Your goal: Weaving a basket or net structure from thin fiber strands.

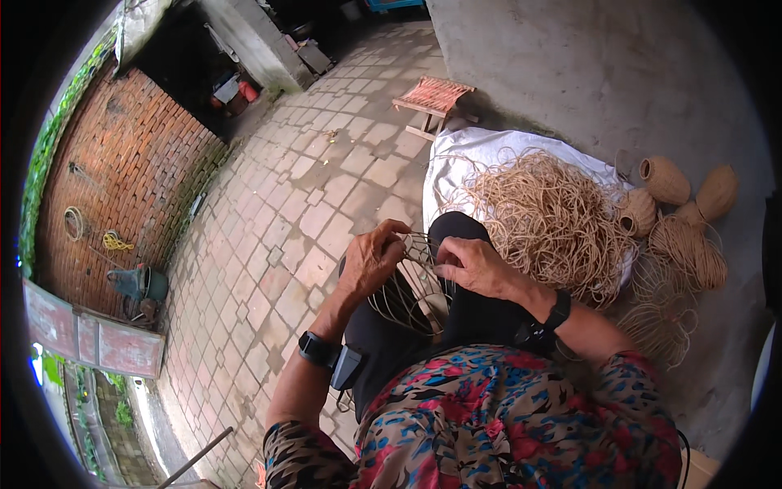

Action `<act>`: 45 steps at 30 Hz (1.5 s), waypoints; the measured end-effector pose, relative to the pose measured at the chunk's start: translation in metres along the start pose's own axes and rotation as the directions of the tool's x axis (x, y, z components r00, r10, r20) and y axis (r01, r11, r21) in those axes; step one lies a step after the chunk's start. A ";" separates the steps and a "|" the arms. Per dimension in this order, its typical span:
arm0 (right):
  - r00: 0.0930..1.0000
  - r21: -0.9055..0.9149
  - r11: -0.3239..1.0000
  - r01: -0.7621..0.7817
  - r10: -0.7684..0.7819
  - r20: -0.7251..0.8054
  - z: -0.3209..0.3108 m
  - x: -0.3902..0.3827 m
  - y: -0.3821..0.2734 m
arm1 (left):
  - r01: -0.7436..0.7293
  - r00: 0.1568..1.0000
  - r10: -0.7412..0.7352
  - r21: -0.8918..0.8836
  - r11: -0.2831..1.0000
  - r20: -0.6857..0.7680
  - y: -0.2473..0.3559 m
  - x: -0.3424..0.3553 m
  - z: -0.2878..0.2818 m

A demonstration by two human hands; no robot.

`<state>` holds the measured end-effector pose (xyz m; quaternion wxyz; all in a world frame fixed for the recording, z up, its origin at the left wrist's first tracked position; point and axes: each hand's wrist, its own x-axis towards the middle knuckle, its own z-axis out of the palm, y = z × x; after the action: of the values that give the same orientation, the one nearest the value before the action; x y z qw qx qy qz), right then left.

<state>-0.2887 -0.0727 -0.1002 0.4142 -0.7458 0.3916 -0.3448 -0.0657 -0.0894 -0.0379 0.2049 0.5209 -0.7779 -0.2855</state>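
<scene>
Head view: nearest is the patterned shirt [489, 399], in red, blue, black and tan, with bare forearms reaching forward from its sleeves. A black watch [318, 349] circles the left wrist, with a small grey box [347, 368] just beside it, and a black band [560, 310] circles the right. Between the knees of the dark trousers [466, 230] sits an open frame [405, 300] of thin, bent strands, its upper part between the two hands. The left hand [379, 254] has its fingers curled and narrow, holding a strand on the frame's left side; the right hand [479, 265] is also bent and narrow, with thumb and fingers on a strand at the right side. Beyond the right knee, a big tangled heap of tan cord [550, 224] lies on a white sheet [444, 163]. Right of the heap are a bundle of cord [691, 254], loose loops of thin strands [664, 322] and several round woven pots [666, 181], some with their mouths showing. Past the sheet's far edge stands a low stool [436, 96] with a reddish slatted top, near a grey wall [603, 73]. Paving stones [318, 218] stretch away leftward to a brick wall [122, 155], where a pale coil [73, 222] and a yellow cord [116, 241] hang above a dark green bucket [155, 284].
</scene>
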 end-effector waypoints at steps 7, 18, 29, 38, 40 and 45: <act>0.944 0.100 0.990 -0.103 0.066 0.322 -0.015 -0.002 -0.009 | -0.025 0.995 0.019 -0.064 0.998 -0.099 -0.002 -0.003 0.001; 0.981 0.891 0.428 -0.151 -0.050 0.190 -0.001 0.029 -0.011 | -0.075 0.997 0.077 -0.167 0.983 0.006 -0.011 0.001 -0.006; 0.993 0.511 0.855 -0.090 0.114 -0.016 0.035 0.034 -0.015 | -0.084 0.996 0.084 -0.131 0.988 -0.007 -0.014 -0.003 -0.005; 0.966 0.395 0.915 -0.085 0.173 -0.192 0.047 0.033 -0.022 | -0.056 0.997 0.047 -0.138 0.989 -0.063 -0.009 -0.006 -0.002; 0.971 0.389 0.918 -0.070 0.152 -0.186 0.044 0.035 -0.023 | -0.064 0.995 0.056 -0.097 0.993 -0.081 -0.008 -0.006 0.001; 0.972 0.436 0.892 -0.124 0.198 -0.129 0.039 0.035 -0.024 | -0.089 0.971 0.094 0.031 0.995 -0.221 -0.003 -0.008 0.018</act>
<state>-0.2323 -0.0812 -0.0885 0.5587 -0.5705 0.4016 -0.4484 -0.0718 -0.0790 -0.0534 0.2979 0.5151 -0.7764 -0.2075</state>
